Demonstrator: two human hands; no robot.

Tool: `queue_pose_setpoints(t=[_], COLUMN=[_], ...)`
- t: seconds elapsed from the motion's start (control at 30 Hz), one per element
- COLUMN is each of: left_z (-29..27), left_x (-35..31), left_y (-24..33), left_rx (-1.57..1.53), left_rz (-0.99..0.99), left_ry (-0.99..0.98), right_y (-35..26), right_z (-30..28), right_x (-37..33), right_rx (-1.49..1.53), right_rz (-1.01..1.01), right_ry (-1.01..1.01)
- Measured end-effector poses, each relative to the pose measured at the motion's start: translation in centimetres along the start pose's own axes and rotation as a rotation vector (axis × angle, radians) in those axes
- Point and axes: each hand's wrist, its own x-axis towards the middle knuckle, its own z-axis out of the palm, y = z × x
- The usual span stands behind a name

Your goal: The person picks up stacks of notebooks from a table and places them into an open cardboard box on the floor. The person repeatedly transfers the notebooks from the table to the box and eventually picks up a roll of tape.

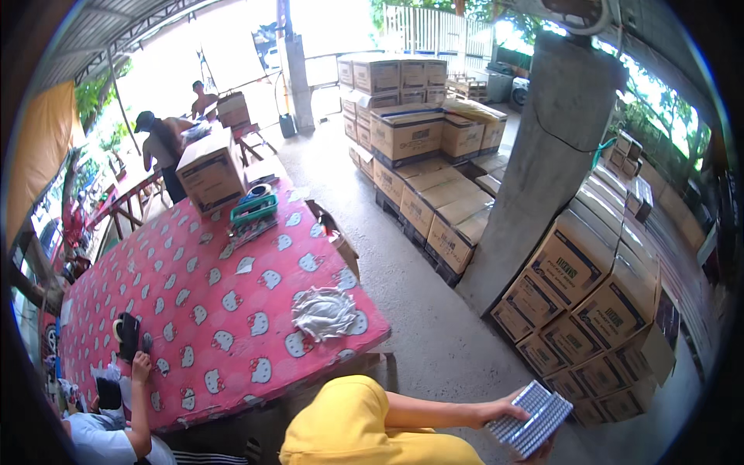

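Note:
My left arm reaches across to the right from a yellow sleeve (337, 422). My left hand (496, 412) is closed on a pale grey block (544, 412) marked with rows of small dark-and-light segments, its thumb on the top face. The block looks like two bundles side by side; its exact kind is too small to tell. Under its lower right edge, part of my right hand (547, 448) shows, seemingly supporting it, with its fingers mostly hidden. The block is held in the air, near a stack of brown cartons (570, 260) on the right.
A pink patterned table (232, 302) holds a crumpled grey-white bundle (324, 313), a green basket (254, 208) and a carton (211, 172). At lower left, a co-worker's hand (141, 367) touches a black tape dispenser (129, 335). A concrete pillar (535, 163) stands between carton stacks. Other people work farther back.

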Motion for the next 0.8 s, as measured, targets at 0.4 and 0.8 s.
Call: queue_pose_setpoints(t=[0.4, 0.8], left_z=[2.0, -4.1], left_x=[32.6, 52.9], left_y=[12.0, 17.8], left_rx=[-0.027, -0.063], left_rz=[-0.331, 0.471], left_ry=[0.015, 0.12], right_y=[-16.0, -43.9], right_z=[-1.3, -16.1], right_x=[25.7, 56.4], right_rx=[-0.23, -1.699], right_rz=[-0.501, -0.69], right_ry=[0.181, 0.684])
